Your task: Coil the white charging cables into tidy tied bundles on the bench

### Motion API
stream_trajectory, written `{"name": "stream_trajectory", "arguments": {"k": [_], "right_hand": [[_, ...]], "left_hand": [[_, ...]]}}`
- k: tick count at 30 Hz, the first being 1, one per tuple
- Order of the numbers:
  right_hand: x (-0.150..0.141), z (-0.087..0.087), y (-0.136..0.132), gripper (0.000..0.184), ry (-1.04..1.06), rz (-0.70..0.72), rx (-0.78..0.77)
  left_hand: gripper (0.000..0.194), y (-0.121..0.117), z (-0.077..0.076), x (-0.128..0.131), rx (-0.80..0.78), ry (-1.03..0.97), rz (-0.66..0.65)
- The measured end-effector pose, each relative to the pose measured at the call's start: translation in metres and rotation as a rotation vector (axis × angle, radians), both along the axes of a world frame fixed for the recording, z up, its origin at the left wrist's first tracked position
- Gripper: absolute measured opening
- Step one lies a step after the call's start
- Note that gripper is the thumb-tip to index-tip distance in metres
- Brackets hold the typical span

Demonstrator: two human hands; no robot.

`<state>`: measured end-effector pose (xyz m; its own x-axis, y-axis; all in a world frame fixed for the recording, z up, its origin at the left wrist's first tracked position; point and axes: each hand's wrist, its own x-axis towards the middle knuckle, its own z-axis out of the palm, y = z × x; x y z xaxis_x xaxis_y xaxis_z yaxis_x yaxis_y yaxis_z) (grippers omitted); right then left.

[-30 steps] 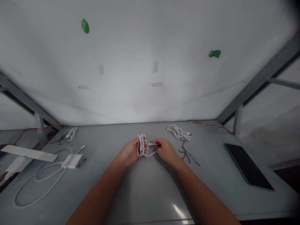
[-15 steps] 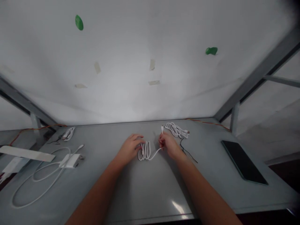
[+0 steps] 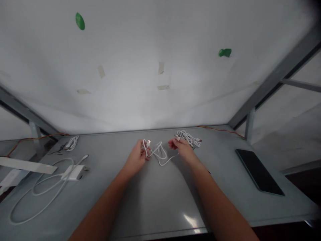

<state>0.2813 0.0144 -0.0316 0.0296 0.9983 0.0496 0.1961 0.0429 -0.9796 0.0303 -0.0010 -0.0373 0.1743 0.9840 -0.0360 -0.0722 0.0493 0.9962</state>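
— While slung loose between left hand (image 3: 136,156) and right hand (image 3: 184,148), where to log the white cable (image 3: 162,165)?
— Left of the coiled bundle (image 3: 188,138), on its near side, over the counter (image 3: 155,201). Unclear: touching down or just above.
— And the grip?
— At left, narrow, curled on the cable beside the USB plug (image 3: 148,143). At right, narrow too, just in front of the bundle: pinching apparently the other end, with a small plug (image 3: 178,138) poking past the fingers.
— Why so?
— Probably held near both ends to keep the loops spread. Perhaps likewise kept aside from both forearms: phone (image 3: 259,171), right of the bundle and nearer; charger (image 3: 72,172), well left of it.
— Pointing which way?
— Long axis crosswise, leftward from the bundle's near side, with crossing loops midway. USB plug tipped up and away; small plug up, slightly left.
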Motion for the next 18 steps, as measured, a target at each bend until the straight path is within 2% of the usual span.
{"name": "stream_trajectory", "arguments": {"k": [3,6,9,13,18], "right_hand": [[0.0,0.008,-0.006,0.034,0.149,0.044,-0.086],[-0.006,0.014,-0.012,0.03,0.048,0.106,-0.087],[-0.018,0.017,-0.017,0.029,-0.102,0.153,-0.023],[-0.031,0.018,-0.022,0.037,-0.129,0.202,-0.014],[-0.035,0.02,-0.024,0.04,-0.063,0.294,-0.036]], "left_hand": [[0.039,0.003,-0.006,0.002,-0.004,-0.024,-0.028],[0.049,0.003,-0.008,0.004,-0.029,-0.051,-0.081],[0.047,0.001,-0.008,0.006,-0.056,-0.062,-0.133],[0.04,-0.004,-0.001,0.008,-0.071,-0.024,-0.214],[0.043,-0.013,0.014,0.01,-0.017,0.116,-0.37]]}}
